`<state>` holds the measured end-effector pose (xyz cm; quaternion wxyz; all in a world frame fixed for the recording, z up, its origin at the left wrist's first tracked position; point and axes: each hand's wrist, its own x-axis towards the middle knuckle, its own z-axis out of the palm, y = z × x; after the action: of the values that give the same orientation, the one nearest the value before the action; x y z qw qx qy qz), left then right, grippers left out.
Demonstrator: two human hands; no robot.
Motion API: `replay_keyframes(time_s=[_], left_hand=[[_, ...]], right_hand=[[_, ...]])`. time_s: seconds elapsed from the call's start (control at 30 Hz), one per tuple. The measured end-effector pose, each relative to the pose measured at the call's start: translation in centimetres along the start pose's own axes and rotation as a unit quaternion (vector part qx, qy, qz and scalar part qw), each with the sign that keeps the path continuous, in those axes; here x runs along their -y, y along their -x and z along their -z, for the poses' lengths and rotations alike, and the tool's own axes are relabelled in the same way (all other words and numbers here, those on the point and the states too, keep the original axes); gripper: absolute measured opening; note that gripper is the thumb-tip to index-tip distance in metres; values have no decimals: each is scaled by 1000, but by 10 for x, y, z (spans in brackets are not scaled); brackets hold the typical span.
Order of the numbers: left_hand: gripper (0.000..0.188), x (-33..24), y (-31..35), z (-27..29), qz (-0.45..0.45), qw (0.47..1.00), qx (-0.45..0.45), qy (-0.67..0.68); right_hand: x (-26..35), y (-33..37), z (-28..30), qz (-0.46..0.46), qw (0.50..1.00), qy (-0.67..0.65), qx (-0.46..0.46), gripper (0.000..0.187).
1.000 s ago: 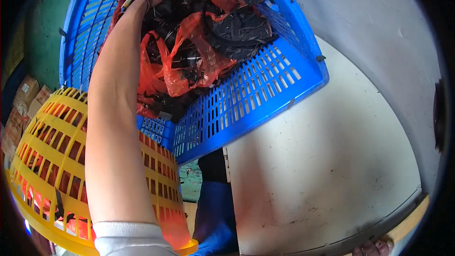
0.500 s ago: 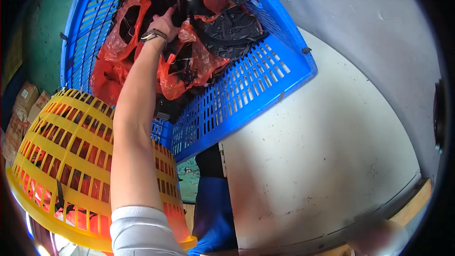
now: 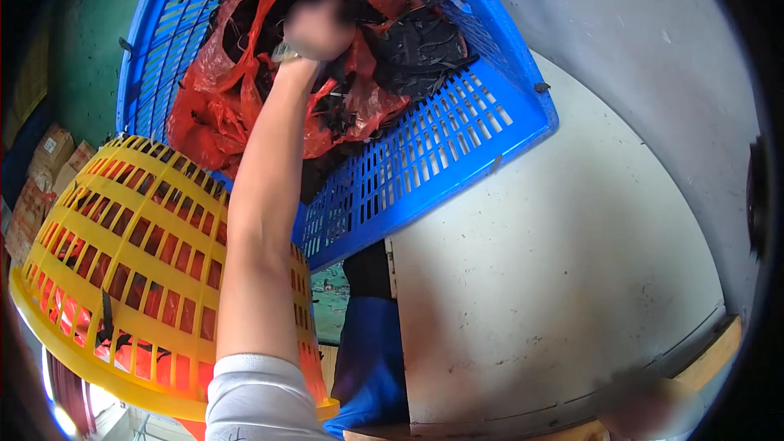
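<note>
My left hand (image 3: 317,28) reaches into a red plastic bag (image 3: 208,86) that lies open in a blue slatted basket (image 3: 457,126). The hand is blurred, so its fingers and anything in them do not show. Something is worn around the wrist. Dark scraps and thin black strips (image 3: 416,49) lie in and around the bag, mostly right of the hand. At the lower right edge, a blurred skin-toned shape (image 3: 649,408) may be my right hand; what it holds, if anything, cannot be made out.
A yellow slatted basket (image 3: 122,245) with red plastic and dark pieces inside stands left of my forearm. A white panel (image 3: 555,278) with specks fills the right side, beside a grey wall (image 3: 637,49). Cardboard boxes (image 3: 51,155) sit at the far left, on a green floor.
My left hand has moved up and right within the red bag, from fingers stretched out to a blur. The baskets have shifted slightly right in the view.
</note>
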<state>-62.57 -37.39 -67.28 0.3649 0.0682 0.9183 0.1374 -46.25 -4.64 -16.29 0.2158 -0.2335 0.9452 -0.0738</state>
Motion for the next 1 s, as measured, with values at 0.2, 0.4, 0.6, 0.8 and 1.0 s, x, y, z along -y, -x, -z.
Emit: replay_keyframes(time_s=[0.2,0.4,0.6,0.8,1.0], left_hand=[[37,-47,-68,-35,-79,985,45,-146],[32,-38,-52,-69,-45,986,-102,-122],[43,-39,32,-41,128,986,-56,93],[39,-45,93,-22,321,852,-193,366],[29,-49,139,26,214,550,-210,779]], right_hand=[[-2,-2,-1,14,1000,-23,-5,50],[3,-3,9,-1,999,-11,45,50],[1,12,5,-10,999,-33,31,36],[8,-11,4,-42,997,-39,-55,27],[6,-14,-6,16,973,-76,-219,23]])
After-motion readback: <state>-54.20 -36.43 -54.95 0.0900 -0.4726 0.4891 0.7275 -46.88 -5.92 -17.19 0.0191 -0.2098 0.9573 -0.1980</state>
